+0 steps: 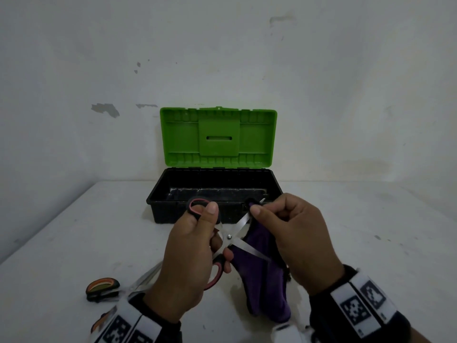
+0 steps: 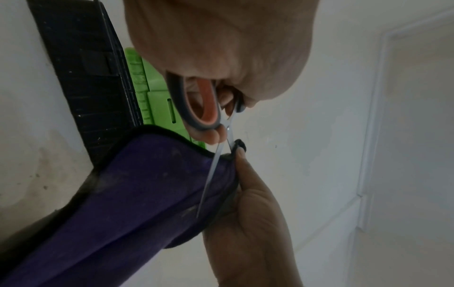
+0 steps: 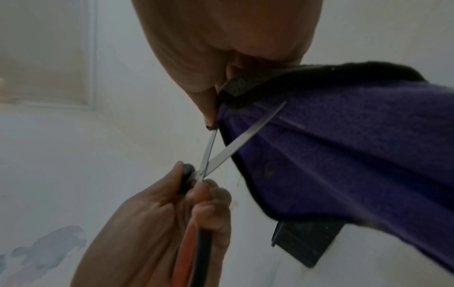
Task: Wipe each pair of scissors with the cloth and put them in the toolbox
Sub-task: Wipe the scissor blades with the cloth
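Scissors (image 1: 231, 237), blades splayed, sit gripped in your left hand (image 1: 188, 256); right hand (image 1: 291, 238) pinches purple fleecy cloth (image 1: 262, 276); only the head view shows the spare pair (image 1: 103, 289).

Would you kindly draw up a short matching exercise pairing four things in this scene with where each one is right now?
Things:
1. red-handled scissors
2. purple cloth
3. toolbox
4. second pair of scissors

Places:
A. open at the back of the table
B. held open in the left hand
C. lying on the table at the near left
D. pinched on a blade by the right hand

Pairs: 1-B, 2-D, 3-A, 4-C
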Demonstrator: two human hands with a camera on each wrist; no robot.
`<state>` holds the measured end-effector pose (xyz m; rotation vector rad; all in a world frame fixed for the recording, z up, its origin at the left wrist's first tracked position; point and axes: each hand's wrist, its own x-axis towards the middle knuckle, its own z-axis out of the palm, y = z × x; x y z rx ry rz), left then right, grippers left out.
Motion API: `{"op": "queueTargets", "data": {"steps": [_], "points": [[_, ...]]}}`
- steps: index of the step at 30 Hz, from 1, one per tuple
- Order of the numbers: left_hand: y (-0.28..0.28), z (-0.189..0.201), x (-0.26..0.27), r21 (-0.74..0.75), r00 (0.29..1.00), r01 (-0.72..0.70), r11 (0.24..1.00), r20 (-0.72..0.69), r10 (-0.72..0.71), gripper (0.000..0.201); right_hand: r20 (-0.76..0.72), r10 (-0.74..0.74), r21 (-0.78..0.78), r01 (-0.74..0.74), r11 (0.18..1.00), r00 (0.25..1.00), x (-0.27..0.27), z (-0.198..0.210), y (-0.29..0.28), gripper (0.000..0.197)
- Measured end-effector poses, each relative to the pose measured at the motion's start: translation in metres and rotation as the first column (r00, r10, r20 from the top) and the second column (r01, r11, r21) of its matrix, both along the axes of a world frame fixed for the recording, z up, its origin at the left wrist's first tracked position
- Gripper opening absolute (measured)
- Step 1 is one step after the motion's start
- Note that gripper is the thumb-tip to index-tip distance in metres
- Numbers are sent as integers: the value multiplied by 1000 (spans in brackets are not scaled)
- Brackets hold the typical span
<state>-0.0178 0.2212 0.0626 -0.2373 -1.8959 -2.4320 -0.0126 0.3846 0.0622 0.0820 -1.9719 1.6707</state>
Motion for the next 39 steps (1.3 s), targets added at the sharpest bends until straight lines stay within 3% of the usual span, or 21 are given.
{"op": "queueTargets", "data": {"steps": [6, 10, 14, 18, 23, 26, 31, 35, 39], "points": [[-3, -2, -1, -123, 993, -78, 989, -96, 67, 36, 45, -116, -126, 121, 985, 992, -13, 11, 26, 26], [-4, -4, -8, -248, 957, -201, 948, -255, 136, 33, 57, -77, 18, 76, 997, 995, -3, 9, 22, 22], [3, -15, -11, -336, 875, -314, 888, -466, 133, 28, 42, -31, 136, 25, 990, 999, 4, 3, -6, 18], [9, -23, -9, -361, 797, -392, 846, -592, 117, 32, 46, 20, 145, -27, 989, 999, 6, -4, -25, 15], [8, -28, -11, -385, 696, -486, 785, -713, 82, 25, 30, -58, 168, 52, 984, 998, 4, -3, -30, 18], [9, -28, -11, -374, 660, -509, 775, -748, 72, 27, 9, -112, 165, 109, 980, 994, 0, -3, -26, 18], [7, -31, -13, -348, 618, -533, 771, -782, 74, 26, 13, -38, 133, 36, 990, 999, 5, 0, -27, 17], [6, -29, -13, -334, 606, -532, 778, -792, 75, 23, -46, -156, 167, 162, 972, 987, -3, 0, -16, 19], [2, -29, -13, -336, 599, -526, 781, -799, 60, 21, -7, -49, 167, 50, 985, 999, 4, 2, -21, 16]]}}
